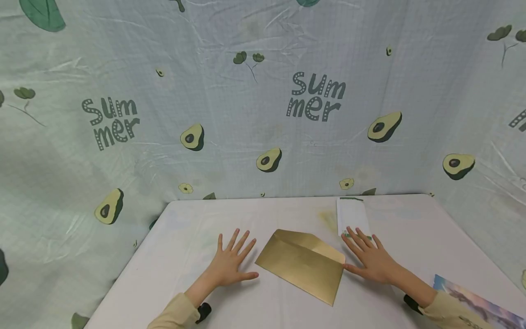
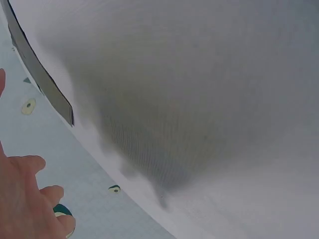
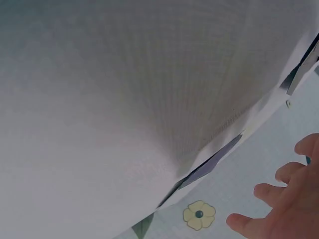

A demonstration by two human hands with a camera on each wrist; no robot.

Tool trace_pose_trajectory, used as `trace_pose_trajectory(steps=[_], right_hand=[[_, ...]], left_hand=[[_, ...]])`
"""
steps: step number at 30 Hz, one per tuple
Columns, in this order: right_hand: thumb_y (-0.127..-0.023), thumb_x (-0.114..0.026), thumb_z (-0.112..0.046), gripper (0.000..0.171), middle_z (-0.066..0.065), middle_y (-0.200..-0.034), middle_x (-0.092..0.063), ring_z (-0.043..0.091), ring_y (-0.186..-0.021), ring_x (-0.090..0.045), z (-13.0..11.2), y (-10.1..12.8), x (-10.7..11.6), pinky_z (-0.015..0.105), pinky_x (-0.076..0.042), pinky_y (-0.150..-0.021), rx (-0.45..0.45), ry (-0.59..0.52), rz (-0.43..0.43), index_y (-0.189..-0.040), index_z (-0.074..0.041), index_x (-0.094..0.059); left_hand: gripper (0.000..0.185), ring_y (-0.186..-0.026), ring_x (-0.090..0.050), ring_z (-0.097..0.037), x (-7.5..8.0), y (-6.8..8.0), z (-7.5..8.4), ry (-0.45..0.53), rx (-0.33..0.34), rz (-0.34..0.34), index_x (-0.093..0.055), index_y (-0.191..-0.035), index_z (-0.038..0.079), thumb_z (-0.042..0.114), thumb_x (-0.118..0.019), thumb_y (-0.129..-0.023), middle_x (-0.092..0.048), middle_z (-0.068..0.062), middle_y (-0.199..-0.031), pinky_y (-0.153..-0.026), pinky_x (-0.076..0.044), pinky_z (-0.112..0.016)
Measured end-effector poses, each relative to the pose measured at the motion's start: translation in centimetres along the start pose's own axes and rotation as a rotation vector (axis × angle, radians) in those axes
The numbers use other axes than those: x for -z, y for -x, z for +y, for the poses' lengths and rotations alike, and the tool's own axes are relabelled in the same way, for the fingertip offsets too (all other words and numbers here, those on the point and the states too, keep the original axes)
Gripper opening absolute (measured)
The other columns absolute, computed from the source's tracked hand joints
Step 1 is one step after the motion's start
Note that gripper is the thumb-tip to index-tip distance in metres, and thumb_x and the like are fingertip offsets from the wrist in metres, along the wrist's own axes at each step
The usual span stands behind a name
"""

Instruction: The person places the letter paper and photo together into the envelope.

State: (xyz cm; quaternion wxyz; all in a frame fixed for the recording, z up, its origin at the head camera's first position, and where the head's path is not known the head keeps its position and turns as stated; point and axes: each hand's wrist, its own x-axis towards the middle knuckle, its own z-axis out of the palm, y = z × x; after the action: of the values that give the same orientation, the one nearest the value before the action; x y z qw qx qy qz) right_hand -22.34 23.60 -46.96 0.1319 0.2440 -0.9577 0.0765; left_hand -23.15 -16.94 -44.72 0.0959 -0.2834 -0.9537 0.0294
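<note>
we see a white table (image 1: 197, 292) from above, backed by a pale cloth (image 1: 263, 114) printed with avocados and the word "summer". going left to right: our left hand (image 1: 232, 262) lies flat on the table, palm down, fingers spread and straight, holding nothing; its thumb tip sits just beside the left corner of the envelope (image 1: 304, 265). the gold envelope lies in the middle, between both hands, turned at a slant, its flap folded down and looking closed. our right hand (image 1: 371, 260) is also flat and spread, holding nothing, thumb touching or almost touching the envelope's right corner, fingertips resting over the near end of a white slip (image 1: 351, 214) that lies farther back. at the far right edge a colourful picture card (image 1: 472, 299) lies near our right sleeve.

we judge the work barely begun or paused: the slip and the card lie outside the envelope, nothing is being gripped, and both hands simply rest. the wrist views show mostly blurred table and fingers.
</note>
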Motion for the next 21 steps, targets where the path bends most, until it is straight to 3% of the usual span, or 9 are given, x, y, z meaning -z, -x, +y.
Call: trace_pose_trajectory(steps=[10, 15, 17, 21], right_hand=[[-0.082, -0.052, -0.052, 0.071, 0.014, -0.145, -0.028, -0.001, -0.132, 0.018, -0.2, 0.4, -0.2, 0.063, -0.019, -0.096, 0.070, -0.018, -0.028, -0.137, -0.011, -0.035], [-0.082, -0.053, -0.052, 0.070, 0.014, -0.144, -0.030, 0.017, -0.140, -0.007, -0.3, 0.4, -0.4, 0.063, -0.021, -0.095, 0.102, -0.006, -0.039, -0.137, -0.012, -0.036], [-0.082, -0.053, -0.051, 0.069, 0.013, -0.143, -0.031, 0.016, -0.140, -0.006, -0.5, 0.4, -0.5, 0.063, -0.022, -0.095, 0.121, 0.001, -0.035, -0.136, -0.012, -0.037], [-0.082, -0.054, -0.050, 0.068, 0.012, -0.143, -0.033, 0.001, -0.135, 0.012, -0.7, 0.2, -0.5, 0.063, -0.024, -0.093, 0.168, 0.008, -0.013, -0.135, -0.011, -0.039]], left_hand=[[0.085, -0.138, -0.009, -0.031, 0.4, 0.1, 0.5, -0.027, -0.066, -0.041, -0.025, -0.141, 0.022, 0.073, -0.040, -0.075, -0.015, -0.003, -0.150, -0.098, -0.010, -0.068], [0.085, -0.138, -0.009, -0.031, 0.3, 0.0, 0.8, -0.038, -0.118, -0.021, -0.024, -0.142, 0.023, 0.074, -0.038, -0.075, -0.016, -0.003, -0.150, -0.097, -0.011, -0.069], [0.085, -0.138, -0.010, -0.031, 0.2, -0.1, 0.9, -0.040, -0.139, -0.012, -0.024, -0.142, 0.022, 0.074, -0.037, -0.076, -0.017, -0.004, -0.150, -0.098, -0.012, -0.068], [0.085, -0.137, -0.015, -0.033, 0.1, -0.4, 1.3, -0.026, -0.175, -0.007, -0.024, -0.142, 0.020, 0.073, -0.037, -0.076, -0.019, -0.006, -0.149, -0.097, -0.012, -0.069]])
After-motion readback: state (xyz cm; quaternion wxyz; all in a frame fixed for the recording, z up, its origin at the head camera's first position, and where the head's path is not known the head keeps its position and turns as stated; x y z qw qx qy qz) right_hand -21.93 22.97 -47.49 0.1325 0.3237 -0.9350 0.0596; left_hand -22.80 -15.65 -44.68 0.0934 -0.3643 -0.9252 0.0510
